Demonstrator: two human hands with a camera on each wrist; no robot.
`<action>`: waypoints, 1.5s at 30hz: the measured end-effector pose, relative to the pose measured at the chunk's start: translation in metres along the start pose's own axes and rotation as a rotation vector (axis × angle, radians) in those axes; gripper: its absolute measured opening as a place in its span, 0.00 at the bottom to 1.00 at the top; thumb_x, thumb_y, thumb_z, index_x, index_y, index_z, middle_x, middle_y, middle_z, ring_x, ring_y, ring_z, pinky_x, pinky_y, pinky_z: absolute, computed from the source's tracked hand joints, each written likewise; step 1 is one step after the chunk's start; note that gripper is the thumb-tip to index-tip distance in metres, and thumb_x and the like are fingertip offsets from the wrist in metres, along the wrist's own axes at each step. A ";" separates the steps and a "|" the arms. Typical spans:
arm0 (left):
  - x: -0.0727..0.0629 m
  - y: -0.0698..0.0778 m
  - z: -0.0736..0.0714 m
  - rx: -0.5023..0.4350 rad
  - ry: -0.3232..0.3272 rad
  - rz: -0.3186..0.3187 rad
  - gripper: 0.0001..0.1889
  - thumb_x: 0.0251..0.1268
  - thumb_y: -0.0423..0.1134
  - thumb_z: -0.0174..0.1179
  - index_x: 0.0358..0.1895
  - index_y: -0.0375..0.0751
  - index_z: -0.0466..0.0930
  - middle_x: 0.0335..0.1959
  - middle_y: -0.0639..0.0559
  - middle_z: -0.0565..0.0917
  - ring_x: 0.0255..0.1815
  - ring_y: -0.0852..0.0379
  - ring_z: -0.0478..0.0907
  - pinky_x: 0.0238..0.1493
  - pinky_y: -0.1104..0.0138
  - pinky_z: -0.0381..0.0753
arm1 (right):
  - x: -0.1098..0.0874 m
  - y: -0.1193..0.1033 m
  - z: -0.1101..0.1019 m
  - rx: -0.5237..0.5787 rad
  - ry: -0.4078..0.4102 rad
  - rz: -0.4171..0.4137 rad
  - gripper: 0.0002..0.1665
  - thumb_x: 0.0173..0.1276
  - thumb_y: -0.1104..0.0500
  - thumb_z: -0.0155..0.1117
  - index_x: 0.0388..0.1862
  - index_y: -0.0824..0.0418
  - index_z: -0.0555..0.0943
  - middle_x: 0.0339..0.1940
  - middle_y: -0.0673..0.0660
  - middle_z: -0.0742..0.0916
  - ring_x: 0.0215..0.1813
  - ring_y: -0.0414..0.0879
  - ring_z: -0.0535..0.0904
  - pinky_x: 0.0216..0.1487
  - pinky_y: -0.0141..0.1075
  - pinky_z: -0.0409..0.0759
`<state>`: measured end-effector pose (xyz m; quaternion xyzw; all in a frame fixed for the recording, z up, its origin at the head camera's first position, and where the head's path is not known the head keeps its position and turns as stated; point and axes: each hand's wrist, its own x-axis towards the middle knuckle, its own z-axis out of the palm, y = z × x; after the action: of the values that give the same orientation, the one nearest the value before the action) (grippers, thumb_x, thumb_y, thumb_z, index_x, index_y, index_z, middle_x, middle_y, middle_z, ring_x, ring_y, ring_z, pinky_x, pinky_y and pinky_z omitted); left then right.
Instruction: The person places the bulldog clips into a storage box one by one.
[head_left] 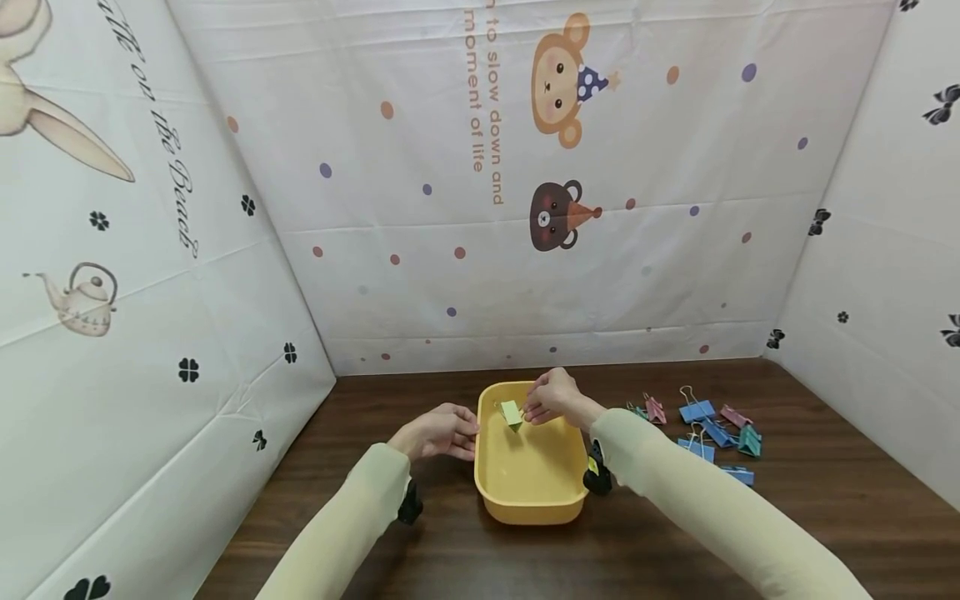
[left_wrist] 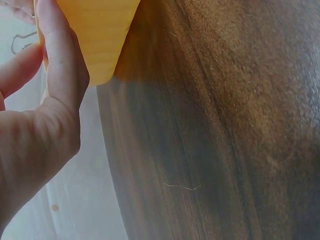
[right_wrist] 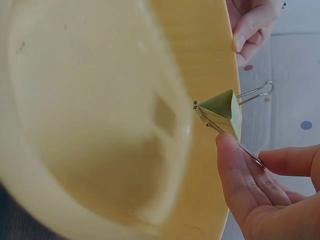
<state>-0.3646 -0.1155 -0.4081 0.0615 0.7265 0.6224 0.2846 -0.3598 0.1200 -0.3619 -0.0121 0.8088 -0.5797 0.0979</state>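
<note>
1. While the left hand attends at one side, right hand: thumb and fingers pinched together on a wire handle of the light-green binder clip.
2. Light-green binder clip, one: over the interior of the tray, towards its far end; one handle between the right hand's digits, the other sticking out free. Whether the clip touches the tray's wall, cannot tell.
3. Yellow tray, one: rectangular, rounded corners, standing upright on the table between the two hands.
4. Left hand, condition: fingers fairly straight, laid against the outer left wall of the tray, near the rim; not closed round anything.
5. Blue binder clips, four visible: loose group on the table, right of the tray, beyond the right forearm.
6. Pink binder clips, two: one near the right wrist, one among the blue.
7. Teal binder clips, two: one at the right of the group, one partly hidden behind the right sleeve.
8. Table: dark brown, wood-grained.
9. Sleeves, a pair: pale yellow-green.
10. Backdrop: white cloth, printed with dots, animal heads and lettering.
</note>
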 end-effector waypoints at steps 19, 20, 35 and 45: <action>0.001 0.002 0.002 0.004 0.017 -0.016 0.02 0.71 0.30 0.52 0.42 0.35 0.72 0.29 0.46 0.79 0.27 0.54 0.80 0.34 0.61 0.87 | -0.001 0.001 0.012 -0.009 -0.064 0.046 0.16 0.64 0.72 0.55 0.50 0.79 0.74 0.31 0.69 0.88 0.26 0.50 0.87 0.37 0.42 0.87; 0.001 0.003 0.002 0.006 0.018 -0.018 0.02 0.71 0.30 0.52 0.41 0.35 0.72 0.28 0.46 0.79 0.27 0.54 0.80 0.34 0.62 0.87 | -0.002 0.001 0.012 -0.014 -0.067 0.045 0.16 0.65 0.72 0.55 0.50 0.79 0.74 0.30 0.68 0.88 0.26 0.50 0.87 0.36 0.41 0.87; 0.001 0.003 0.002 0.006 0.020 -0.027 0.02 0.71 0.32 0.53 0.39 0.36 0.72 0.29 0.46 0.80 0.28 0.54 0.81 0.35 0.62 0.87 | -0.006 0.004 0.005 -0.257 0.004 0.011 0.07 0.58 0.73 0.52 0.25 0.73 0.77 0.23 0.66 0.85 0.32 0.59 0.87 0.39 0.48 0.87; 0.000 0.005 0.003 0.013 0.013 -0.028 0.10 0.71 0.31 0.51 0.49 0.28 0.69 0.30 0.46 0.80 0.27 0.55 0.81 0.34 0.62 0.87 | -0.007 -0.010 -0.041 -0.218 0.044 -0.035 0.14 0.64 0.68 0.54 0.43 0.76 0.79 0.28 0.61 0.86 0.30 0.52 0.87 0.37 0.41 0.87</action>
<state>-0.3642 -0.1114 -0.4037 0.0491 0.7333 0.6138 0.2881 -0.3613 0.1559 -0.3392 -0.0241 0.8686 -0.4903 0.0682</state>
